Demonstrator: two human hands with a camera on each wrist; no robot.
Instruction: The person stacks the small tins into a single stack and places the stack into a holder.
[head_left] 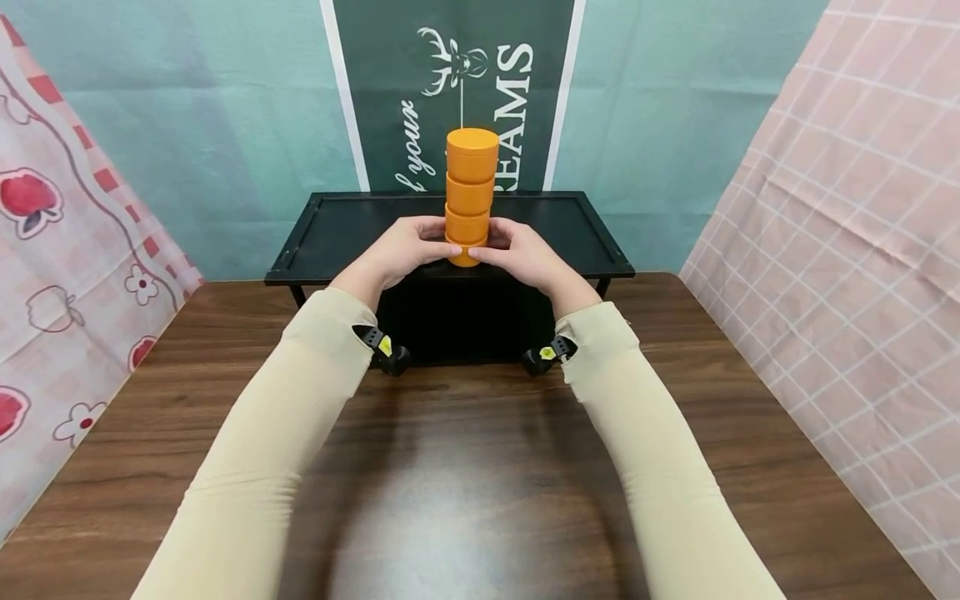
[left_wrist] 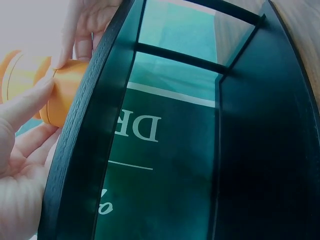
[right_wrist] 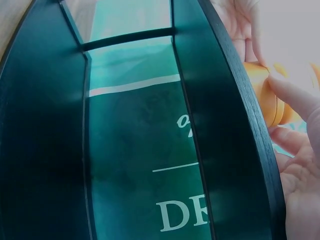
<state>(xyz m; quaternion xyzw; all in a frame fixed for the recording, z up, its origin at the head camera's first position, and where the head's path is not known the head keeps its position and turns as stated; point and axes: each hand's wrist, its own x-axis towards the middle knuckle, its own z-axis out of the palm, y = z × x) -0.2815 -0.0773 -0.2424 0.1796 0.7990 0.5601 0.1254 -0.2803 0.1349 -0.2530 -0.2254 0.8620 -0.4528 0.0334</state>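
Observation:
Several orange round canisters (head_left: 471, 196) stand upright in a single stack, near the front edge of a black shelf (head_left: 352, 237). My left hand (head_left: 405, 248) grips the bottom canister (head_left: 464, 261) from the left, thumb across its front. From the right, my right hand (head_left: 523, 250) holds the same canister, its thumb close to the other one. The left wrist view shows the left thumb against the orange side (left_wrist: 70, 90) of a canister, partly hidden by the shelf's edge. In the right wrist view, the right thumb presses on the orange wall (right_wrist: 260, 87).
The two-level black shelf stands at the back of a brown wooden table (head_left: 450, 467). Behind it hangs a green cloth (head_left: 390, 83) with white lettering and a deer's head. Patterned cloths flank the table, a fruit-print one (head_left: 67, 250) at left and a pink checked one (head_left: 847, 250) at right.

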